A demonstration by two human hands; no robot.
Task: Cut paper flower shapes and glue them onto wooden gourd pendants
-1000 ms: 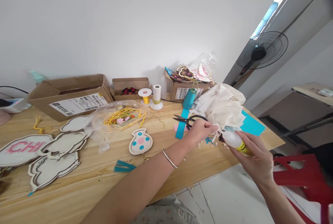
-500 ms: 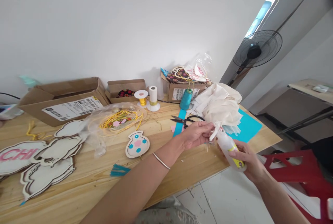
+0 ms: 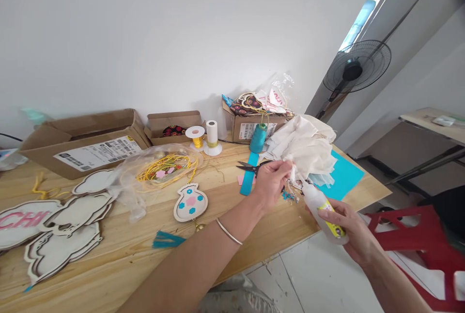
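Observation:
My right hand (image 3: 350, 223) is wrapped round a squeeze bottle of clear glue (image 3: 317, 202) with a yellow label, its nozzle tilted up and left. Just left of that nozzle, my left hand (image 3: 271, 179) pinches an end of white cloth (image 3: 293, 171). Behind both hands lies a heap of cream fabric (image 3: 308, 146) on a blue sheet (image 3: 347, 177). Small blue and whitish scraps (image 3: 289, 194) lie under the left fingertips. Black scissors (image 3: 249, 165) rest across a blue strip (image 3: 247, 184), partly hidden by the left hand.
A pouch-shaped wooden ornament (image 3: 191, 202) with felt flowers and a teal tassel (image 3: 167, 239) lie left of my forearm. Further left are wooden cutouts (image 3: 65, 250) and a cardboard box (image 3: 87, 143). A teal thread cone (image 3: 257, 138) stands behind. A red stool (image 3: 417, 240) is at right.
My left hand has drawn slightly left and up with the cloth end, away from the nozzle, uncovering the small scraps. The right hand still holds the bottle. The view has shifted slightly.

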